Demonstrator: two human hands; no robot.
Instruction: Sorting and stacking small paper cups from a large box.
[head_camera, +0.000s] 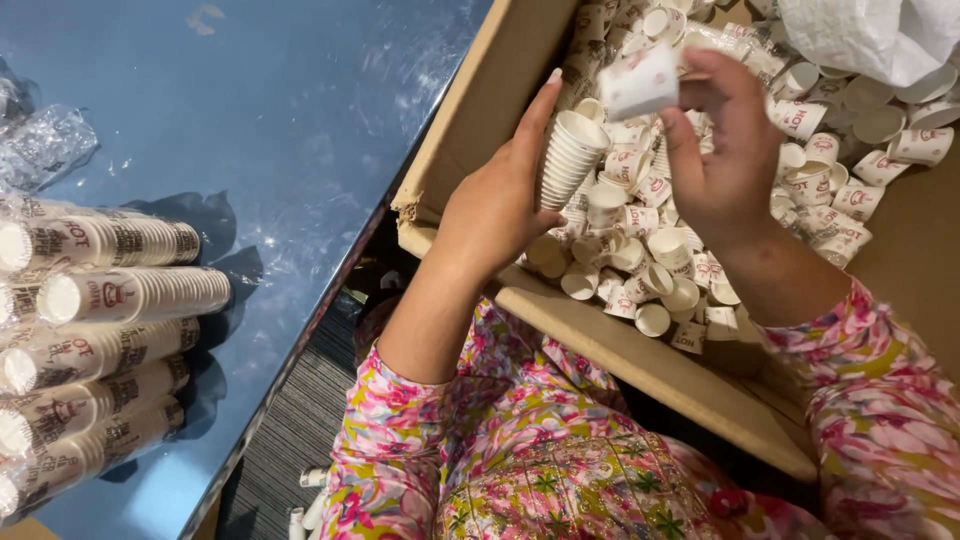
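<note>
My left hand (497, 205) grips a short stack of small white paper cups (570, 155), mouths tilted up to the right. My right hand (722, 150) holds a single paper cup (640, 82) just above that stack, pinched between thumb and fingers. Both hands hover over an open cardboard box (470, 130) filled with several loose printed paper cups (650, 250).
On the blue table (290, 130) at left lie several long wrapped cup stacks (100, 300) and crumpled clear plastic (45, 145). A white plastic bag (870, 35) sits in the box's far corner. My floral-sleeved lap is below; grey floor shows beside the table.
</note>
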